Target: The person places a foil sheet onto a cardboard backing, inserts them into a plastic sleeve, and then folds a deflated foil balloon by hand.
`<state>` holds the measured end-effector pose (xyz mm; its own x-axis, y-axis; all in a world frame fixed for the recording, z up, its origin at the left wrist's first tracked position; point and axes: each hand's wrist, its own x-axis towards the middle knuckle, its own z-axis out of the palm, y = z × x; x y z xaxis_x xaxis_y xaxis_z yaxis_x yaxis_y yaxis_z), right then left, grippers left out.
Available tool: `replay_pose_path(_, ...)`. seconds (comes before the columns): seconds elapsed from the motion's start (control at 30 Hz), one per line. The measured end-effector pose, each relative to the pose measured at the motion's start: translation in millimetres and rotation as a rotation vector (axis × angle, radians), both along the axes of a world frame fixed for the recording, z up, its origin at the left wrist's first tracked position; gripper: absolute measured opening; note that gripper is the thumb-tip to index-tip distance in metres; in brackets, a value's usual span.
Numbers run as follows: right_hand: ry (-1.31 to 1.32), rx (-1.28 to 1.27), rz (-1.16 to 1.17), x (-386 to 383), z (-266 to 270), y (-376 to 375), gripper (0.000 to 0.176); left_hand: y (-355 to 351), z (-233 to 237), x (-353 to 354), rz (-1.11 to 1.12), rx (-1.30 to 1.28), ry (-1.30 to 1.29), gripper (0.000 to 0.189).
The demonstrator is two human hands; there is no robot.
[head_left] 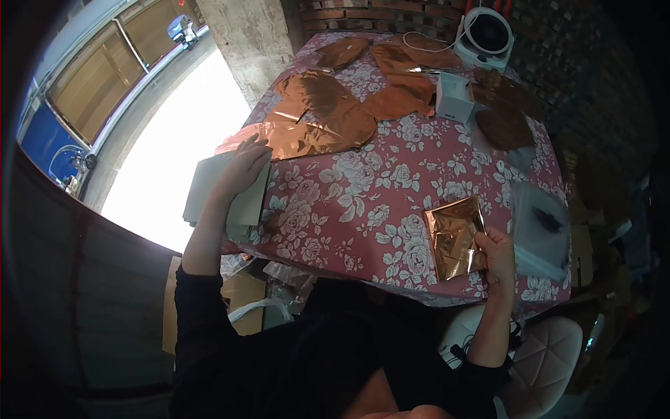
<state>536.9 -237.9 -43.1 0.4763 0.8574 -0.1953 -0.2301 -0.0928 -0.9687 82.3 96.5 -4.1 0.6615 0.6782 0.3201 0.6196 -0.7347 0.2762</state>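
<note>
My left hand (246, 167) lies with its fingers stretched out over a stack of pale cards or sheets (246, 208) at the table's left edge. At the front right, my right hand (497, 253) grips the right edge of a folded copper-coloured foil packet (452, 234), thumb on top. The packet is shiny, creased and roughly rectangular. Beyond my left hand spreads a large flat piece of copper foil (321, 129), its surface wrinkled. To the right of my right hand are clear plastic bags (534, 234) with a dark patch on them.
A floral pink tablecloth (342, 209) covers the table. More copper foil pieces (401, 101) lie toward the back, around a small white box (454, 98). A white round-fronted device (484, 38) with a cable stands at the far right. A padded chair (544, 356) is below right.
</note>
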Motion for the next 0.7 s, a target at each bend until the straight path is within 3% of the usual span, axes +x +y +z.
replay_pose_path(0.2, -0.017, -0.012, 0.003, -1, 1, 0, 0.013, -2, 0, -1, 0.008, -0.073, -0.084, 0.029)
replay_pose_path(0.27, -0.016, -0.019, -0.006, -3, 5, 1, 0.013, -3, -1, 1, 0.032, -0.112, -0.241, 0.020)
replay_pose_path(0.4, -0.031, -0.032, -0.005, -2, 5, 0, 0.012, 6, 7, -3, -0.073, -0.003, -0.298, 0.012)
replay_pose_path(0.47, -0.015, -0.009, 0.022, -4, 11, 1, 0.013, 12, 21, -6, 0.007, 0.061, -0.136, 0.011)
replay_pose_path(0.5, -0.014, -0.013, 0.006, -4, 13, 0, 0.013, 7, 31, -2, 0.046, 0.010, -0.196, 0.014)
replay_pose_path(0.57, 0.038, 0.018, 0.034, -4, 16, -1, 0.013, -12, 74, 21, 0.068, -0.084, -0.078, 0.018)
replay_pose_path(0.7, 0.122, 0.087, -0.026, 5, 6, -1, 0.011, -40, 115, 81, -0.072, -0.073, -0.054, 0.021)
